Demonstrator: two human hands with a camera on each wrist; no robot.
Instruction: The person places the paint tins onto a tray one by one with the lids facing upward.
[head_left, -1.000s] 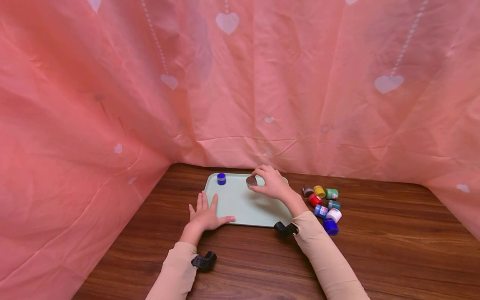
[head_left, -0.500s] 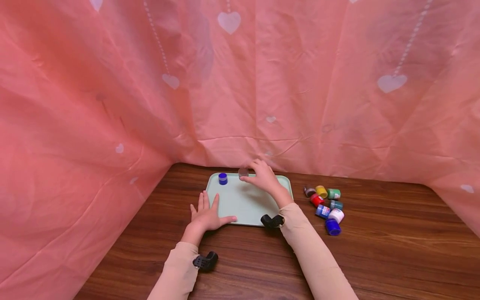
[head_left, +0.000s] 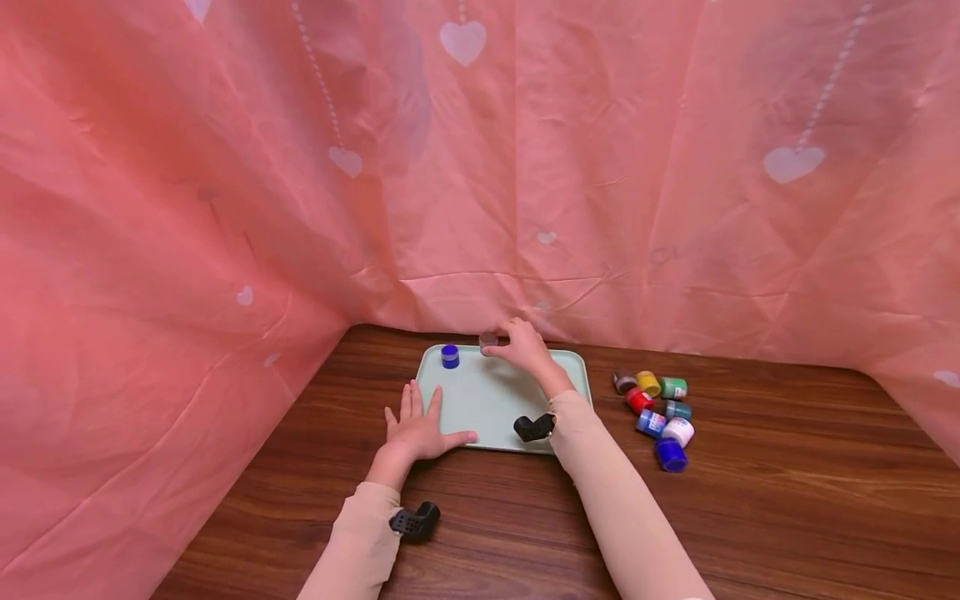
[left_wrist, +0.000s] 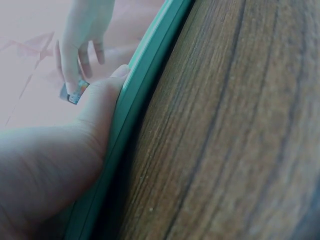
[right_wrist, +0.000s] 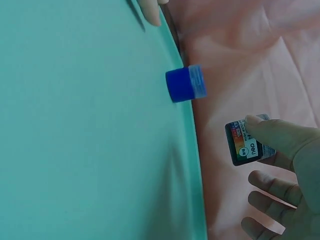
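My right hand (head_left: 525,346) pinches a small paint jar (right_wrist: 247,140) between thumb and fingers, over the back edge of the pale green tray (head_left: 487,408). The jar looks dark in the right wrist view, with a colourful printed label facing that camera; its other fingers spread free. A blue paint jar (head_left: 450,357) stands on the tray near the back left corner, left of the held one. My left hand (head_left: 420,435) rests with fingers spread on the tray's front left corner, and its thumb lies along the front rim in the left wrist view.
To the right of the tray, several paint jars lie close together on the brown wooden table (head_left: 787,467), among them a red one (head_left: 640,400), a yellow one (head_left: 648,383) and a dark blue one (head_left: 671,455). A pink curtain (head_left: 570,167) hangs behind and at the left.
Over the last second my right hand has carried the jar left and toward the back of the tray; in the last half second it moved only slightly. The left hand stays put.
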